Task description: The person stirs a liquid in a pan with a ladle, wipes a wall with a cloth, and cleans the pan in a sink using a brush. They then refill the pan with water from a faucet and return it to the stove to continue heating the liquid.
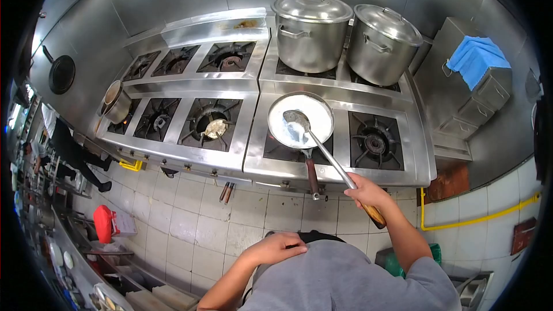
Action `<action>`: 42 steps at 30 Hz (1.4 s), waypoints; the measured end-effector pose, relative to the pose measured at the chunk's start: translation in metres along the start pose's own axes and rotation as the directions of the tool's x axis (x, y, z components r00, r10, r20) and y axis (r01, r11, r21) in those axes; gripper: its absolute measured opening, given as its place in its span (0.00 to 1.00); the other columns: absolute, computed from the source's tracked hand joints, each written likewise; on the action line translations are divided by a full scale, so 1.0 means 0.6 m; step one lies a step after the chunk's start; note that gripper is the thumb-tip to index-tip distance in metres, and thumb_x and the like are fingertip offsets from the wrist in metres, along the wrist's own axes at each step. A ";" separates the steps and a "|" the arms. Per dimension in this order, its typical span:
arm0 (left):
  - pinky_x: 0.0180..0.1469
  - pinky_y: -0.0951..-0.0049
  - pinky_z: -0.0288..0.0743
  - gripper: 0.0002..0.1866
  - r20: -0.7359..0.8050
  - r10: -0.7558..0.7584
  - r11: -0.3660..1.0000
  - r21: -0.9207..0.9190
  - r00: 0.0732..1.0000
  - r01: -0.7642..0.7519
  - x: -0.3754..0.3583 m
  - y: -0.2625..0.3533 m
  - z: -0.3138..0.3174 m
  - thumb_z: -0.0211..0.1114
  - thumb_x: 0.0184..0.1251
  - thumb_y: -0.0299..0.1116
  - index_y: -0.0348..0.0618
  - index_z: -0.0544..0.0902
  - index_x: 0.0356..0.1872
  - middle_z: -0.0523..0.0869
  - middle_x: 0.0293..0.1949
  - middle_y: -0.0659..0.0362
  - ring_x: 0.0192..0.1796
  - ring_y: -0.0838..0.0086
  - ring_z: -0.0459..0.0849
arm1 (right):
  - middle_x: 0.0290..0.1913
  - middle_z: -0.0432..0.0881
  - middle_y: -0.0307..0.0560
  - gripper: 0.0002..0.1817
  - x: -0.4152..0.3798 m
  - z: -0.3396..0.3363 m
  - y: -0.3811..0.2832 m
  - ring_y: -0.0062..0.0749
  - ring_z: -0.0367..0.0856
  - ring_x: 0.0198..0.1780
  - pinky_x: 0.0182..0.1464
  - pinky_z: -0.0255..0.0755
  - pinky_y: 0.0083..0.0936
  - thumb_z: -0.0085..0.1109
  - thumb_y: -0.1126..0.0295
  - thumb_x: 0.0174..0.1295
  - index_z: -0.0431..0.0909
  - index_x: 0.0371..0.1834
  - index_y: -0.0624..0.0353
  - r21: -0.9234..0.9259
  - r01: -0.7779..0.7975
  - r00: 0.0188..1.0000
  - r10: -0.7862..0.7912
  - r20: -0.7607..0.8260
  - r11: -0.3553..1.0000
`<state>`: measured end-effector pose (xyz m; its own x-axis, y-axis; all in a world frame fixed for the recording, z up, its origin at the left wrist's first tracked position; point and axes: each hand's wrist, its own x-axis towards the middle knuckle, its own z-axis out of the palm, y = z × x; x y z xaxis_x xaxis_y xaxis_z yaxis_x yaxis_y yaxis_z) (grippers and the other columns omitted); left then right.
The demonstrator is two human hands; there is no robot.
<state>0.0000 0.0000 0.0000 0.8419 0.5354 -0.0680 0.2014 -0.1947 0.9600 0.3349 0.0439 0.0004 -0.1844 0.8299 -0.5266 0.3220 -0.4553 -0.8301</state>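
My right hand (367,194) grips the wooden end of a long steel ladle (322,148). The ladle's bowl rests in a frying pan (300,120) filled with a white liquid, standing on a front burner of the steel stove (253,138). The pan's dark handle (311,174) points toward me, just left of my right hand. My left hand (275,248) lies against my grey shirt at the waist, fingers loosely bent, holding nothing.
Two large lidded stockpots (311,30) (382,43) stand on the back burners. A small saucepan (117,102) sits at the stove's left end. A blue cloth (476,59) lies on steel boxes at right. Another person (72,152) stands far left. A yellow pipe (484,216) runs along the tiled floor.
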 end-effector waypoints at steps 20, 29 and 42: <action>0.48 0.75 0.73 0.11 0.307 -0.152 0.977 -0.098 0.940 0.190 -0.041 -0.031 -0.022 0.60 0.73 0.37 0.38 0.83 0.39 0.82 0.38 0.57 0.44 0.72 0.80 | 0.27 0.75 0.41 0.15 0.210 -0.143 0.020 0.24 0.73 0.19 0.23 0.73 0.26 0.58 0.65 0.65 0.72 0.52 0.58 -0.235 -0.046 0.992 0.016 -0.128 0.971; 0.45 0.73 0.72 0.13 -0.043 -0.139 0.985 -0.112 0.989 0.134 -0.043 0.003 0.002 0.61 0.71 0.40 0.39 0.83 0.41 0.81 0.37 0.59 0.43 0.71 0.79 | 0.25 0.68 0.31 0.18 0.161 -0.111 0.020 0.16 0.66 0.19 0.19 0.63 0.18 0.56 0.67 0.68 0.68 0.59 0.55 0.375 -0.161 0.976 0.091 0.197 0.913; 0.42 0.75 0.71 0.08 -0.052 -0.053 0.985 -0.168 0.997 0.044 -0.040 -0.005 -0.002 0.64 0.69 0.34 0.39 0.80 0.37 0.78 0.37 0.60 0.41 0.75 0.76 | 0.25 0.67 0.33 0.28 0.002 -0.076 0.000 0.16 0.67 0.19 0.19 0.65 0.19 0.56 0.73 0.63 0.62 0.67 0.58 0.365 -0.139 0.990 0.133 0.043 0.920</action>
<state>-0.0212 -0.0113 -0.0013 0.8027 0.5871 -0.1049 0.1515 -0.0305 0.9880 0.3773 0.0596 0.0081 -0.1802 0.7473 -0.6397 -0.0170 -0.6526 -0.7575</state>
